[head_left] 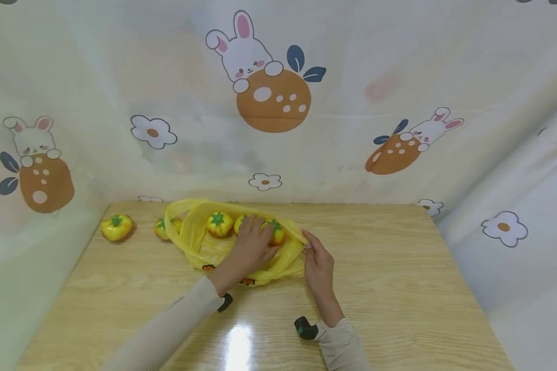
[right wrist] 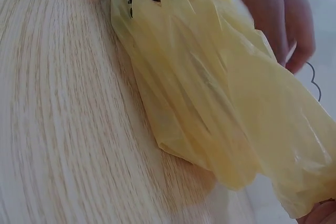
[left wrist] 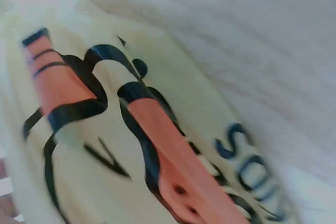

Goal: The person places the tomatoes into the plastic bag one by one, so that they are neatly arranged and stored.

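A yellow plastic bag [head_left: 201,246] lies on its side on the table, its mouth spread wide. Inside are several yellow-orange tomatoes [head_left: 220,224] with green star-shaped tops. My left hand [head_left: 250,242] reaches over the bag's front edge, its fingers loosely bent beside a tomato [head_left: 277,234]. The hand partly hides the tomatoes there, and its fingertips are hard to make out. At the bag's right end my right hand [head_left: 319,260] pinches the rim between thumb and fingers. The left wrist view is filled by the bag's printed side [left wrist: 157,129].
One tomato [head_left: 116,227] lies at the table's far left corner. Another yellow tomato [head_left: 160,228] sits just left of the bag, partly behind its handle. A patterned cloth [head_left: 190,154] hangs along the back of the wooden table [head_left: 399,288] and down both sides.
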`<act>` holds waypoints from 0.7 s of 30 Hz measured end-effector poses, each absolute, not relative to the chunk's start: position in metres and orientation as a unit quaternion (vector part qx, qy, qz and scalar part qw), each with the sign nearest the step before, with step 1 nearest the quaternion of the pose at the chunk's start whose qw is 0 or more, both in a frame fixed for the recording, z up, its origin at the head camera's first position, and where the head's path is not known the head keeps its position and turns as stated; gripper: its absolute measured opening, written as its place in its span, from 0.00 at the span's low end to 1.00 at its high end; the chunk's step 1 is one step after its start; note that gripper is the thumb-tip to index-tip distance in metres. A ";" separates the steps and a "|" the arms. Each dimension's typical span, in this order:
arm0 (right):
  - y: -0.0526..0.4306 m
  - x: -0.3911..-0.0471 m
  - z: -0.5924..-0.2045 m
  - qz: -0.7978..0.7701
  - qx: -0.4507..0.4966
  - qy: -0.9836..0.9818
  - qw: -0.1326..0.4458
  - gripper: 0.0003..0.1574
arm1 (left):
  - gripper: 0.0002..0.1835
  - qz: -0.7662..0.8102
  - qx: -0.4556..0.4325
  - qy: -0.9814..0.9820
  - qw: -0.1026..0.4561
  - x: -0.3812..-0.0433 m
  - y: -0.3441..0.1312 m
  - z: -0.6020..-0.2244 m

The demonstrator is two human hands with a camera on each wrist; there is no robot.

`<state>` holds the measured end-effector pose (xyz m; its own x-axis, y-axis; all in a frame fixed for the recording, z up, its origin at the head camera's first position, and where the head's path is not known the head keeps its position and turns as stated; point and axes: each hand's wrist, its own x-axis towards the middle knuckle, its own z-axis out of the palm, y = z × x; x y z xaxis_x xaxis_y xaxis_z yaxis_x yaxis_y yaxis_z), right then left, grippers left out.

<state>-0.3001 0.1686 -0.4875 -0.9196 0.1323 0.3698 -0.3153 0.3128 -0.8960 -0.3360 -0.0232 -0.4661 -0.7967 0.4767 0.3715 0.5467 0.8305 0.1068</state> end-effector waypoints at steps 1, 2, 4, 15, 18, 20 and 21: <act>0.169 -0.300 -0.487 0.581 0.053 -0.790 0.191 0.20 | 0.26 -0.113 -0.274 -0.939 0.173 -0.333 -0.027 -0.465; 0.169 -0.300 -0.487 0.579 0.050 -0.791 0.191 0.20 | 0.25 -0.122 -0.274 -0.938 0.175 -0.330 -0.030 -0.463; 0.168 -0.300 -0.487 0.578 0.042 -0.793 0.189 0.20 | 0.24 -0.131 -0.271 -0.937 0.176 -0.324 -0.038 -0.461; 0.157 -0.282 -0.448 0.567 0.029 -0.805 0.173 0.20 | 0.20 -0.172 -0.248 -0.934 0.189 -0.314 -0.073 -0.457; 0.156 -0.281 -0.447 0.567 0.033 -0.805 0.173 0.20 | 0.20 -0.183 -0.239 -0.935 0.187 -0.312 -0.082 -0.457; 0.156 -0.282 -0.449 0.568 0.040 -0.803 0.175 0.19 | 0.20 -0.193 -0.234 -0.934 0.189 -0.310 -0.088 -0.456; 0.157 -0.283 -0.453 0.571 0.042 -0.801 0.176 0.19 | 0.20 -0.199 -0.231 -0.933 0.192 -0.309 -0.091 -0.455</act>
